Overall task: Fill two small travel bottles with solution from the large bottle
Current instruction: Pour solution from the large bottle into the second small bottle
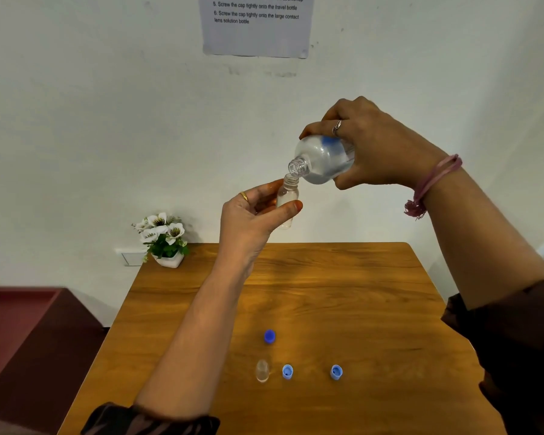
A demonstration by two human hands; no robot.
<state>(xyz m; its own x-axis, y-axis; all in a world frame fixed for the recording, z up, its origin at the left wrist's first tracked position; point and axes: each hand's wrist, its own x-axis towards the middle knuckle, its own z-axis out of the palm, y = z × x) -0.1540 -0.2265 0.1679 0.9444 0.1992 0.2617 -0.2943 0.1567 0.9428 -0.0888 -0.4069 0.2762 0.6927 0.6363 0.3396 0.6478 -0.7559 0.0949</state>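
Above wooden table (343,277), left hand (252,221) pinches small clear plastic travel bottle (287,196); right hand (374,146) grips tilted large clear bottle (324,158), necks touching (pour slowly, I'd say).

a small white pot of white flowers (164,238) stands at the back left corner of the wooden table (374,309). a printed instruction sheet (256,26) hangs on the white wall (76,120). a dark red cabinet (29,334) sits left of the table.
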